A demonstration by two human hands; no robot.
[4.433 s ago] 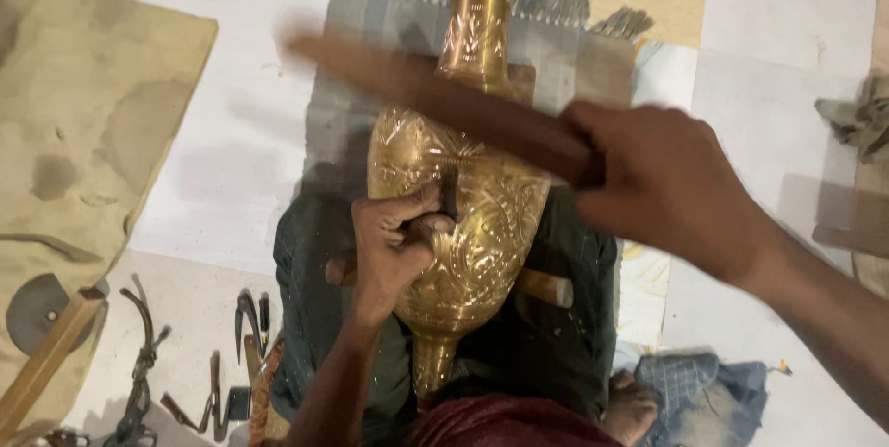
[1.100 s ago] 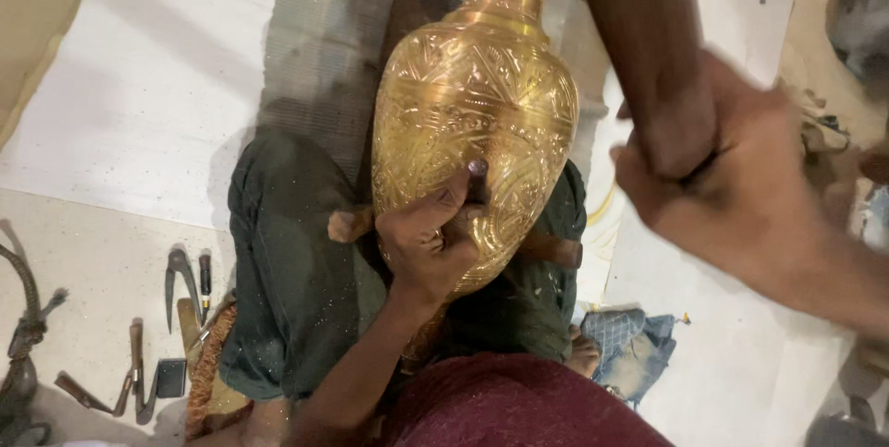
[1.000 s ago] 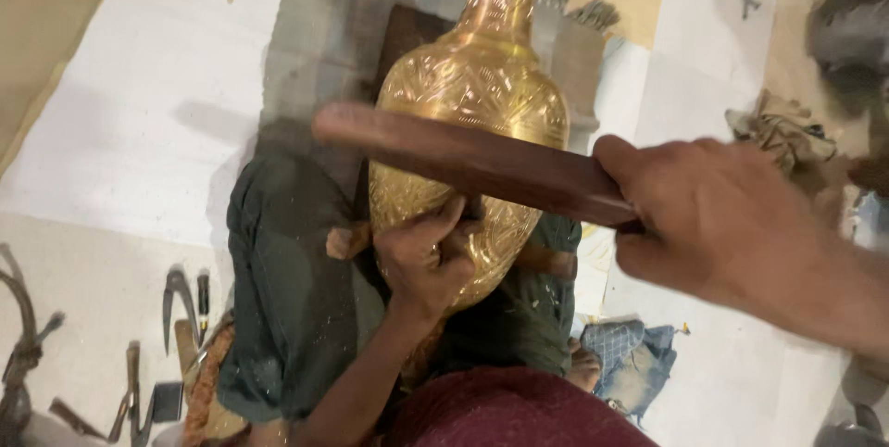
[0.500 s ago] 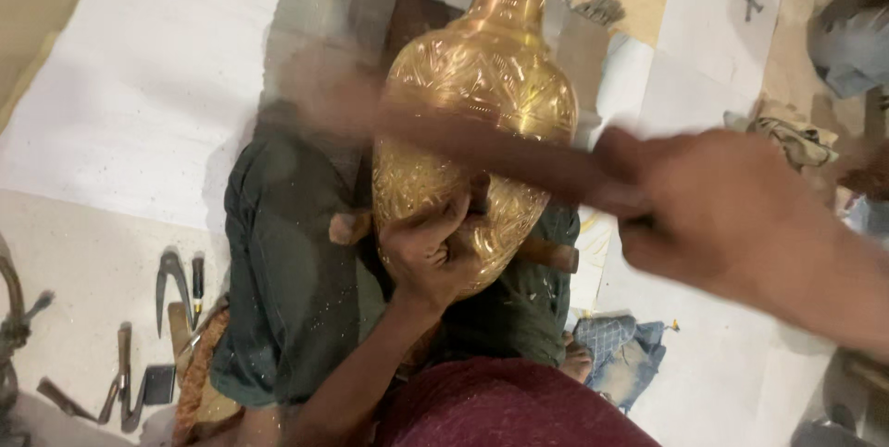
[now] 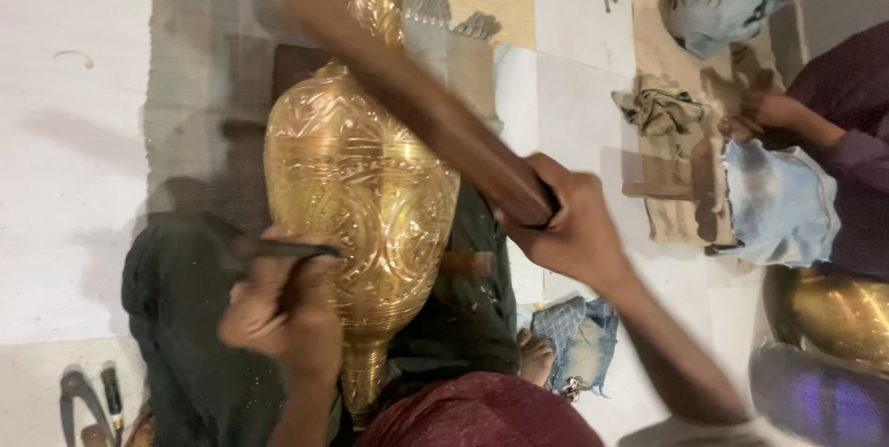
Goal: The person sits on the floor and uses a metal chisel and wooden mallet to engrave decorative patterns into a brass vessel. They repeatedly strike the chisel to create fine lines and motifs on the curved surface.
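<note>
The left hand (image 5: 282, 317) is closed around a thin dark metal punch (image 5: 287, 250), whose tip presses against the flank of a large golden brass vase with engraved bands (image 5: 356, 197). The right hand (image 5: 569, 229) is clenched on the end of a long brown wooden mallet stick (image 5: 426, 113), which is blurred and slants across the vase's upper body towards its neck. The vase lies on its side across the person's lap, over dark green trousers (image 5: 176, 317), with its neck pointing away onto a grey fringed mat (image 5: 199, 58). Most of the visible surface already carries dense chased patterning; how much of the hidden side remains plain cannot be told. Around it lie a few dark hand tools (image 5: 88, 396) on the pale floor at lower left, a crumpled rag (image 5: 662, 106) to the right, and a co-worker's hand (image 5: 769, 113) beside a second brass vessel (image 5: 833, 313). The stick itself crosses and hides part of the vase.
</note>
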